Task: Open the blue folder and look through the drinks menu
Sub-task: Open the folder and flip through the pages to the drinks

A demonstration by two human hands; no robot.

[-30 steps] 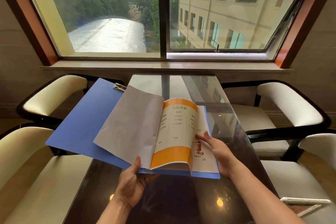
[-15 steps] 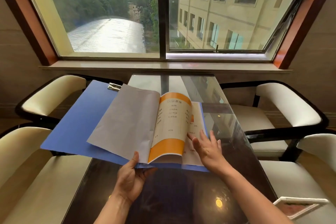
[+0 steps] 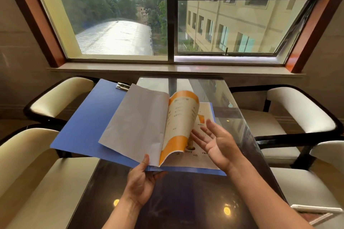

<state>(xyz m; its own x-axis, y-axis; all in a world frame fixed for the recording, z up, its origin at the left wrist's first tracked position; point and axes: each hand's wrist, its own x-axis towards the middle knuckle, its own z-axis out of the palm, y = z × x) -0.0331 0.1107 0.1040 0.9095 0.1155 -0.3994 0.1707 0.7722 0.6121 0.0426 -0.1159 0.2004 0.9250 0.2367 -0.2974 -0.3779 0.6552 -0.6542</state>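
Note:
The blue folder (image 3: 87,122) is held open above the dark glass table (image 3: 186,201), its left cover spread out with a metal clip (image 3: 122,86) at its top edge. Inside lies the drinks menu, with a grey page back (image 3: 137,126) on the left and an orange-and-cream page (image 3: 181,122) standing curled upright in the middle. My left hand (image 3: 142,180) grips the folder's near edge, thumb on the pages. My right hand (image 3: 216,141) is palm up with fingers spread, its fingertips beneath the curled page and above the right-hand page (image 3: 197,156).
Cream chairs with black frames stand on both sides, one pair at the left (image 3: 61,95) and one pair at the right (image 3: 297,109). A window sill (image 3: 167,69) runs behind the table. A white flat object (image 3: 316,210) lies at the lower right.
My right hand turned from palm down on the right page to palm up under the orange page, which has lifted and curled further to the left. The left hand keeps its grip.

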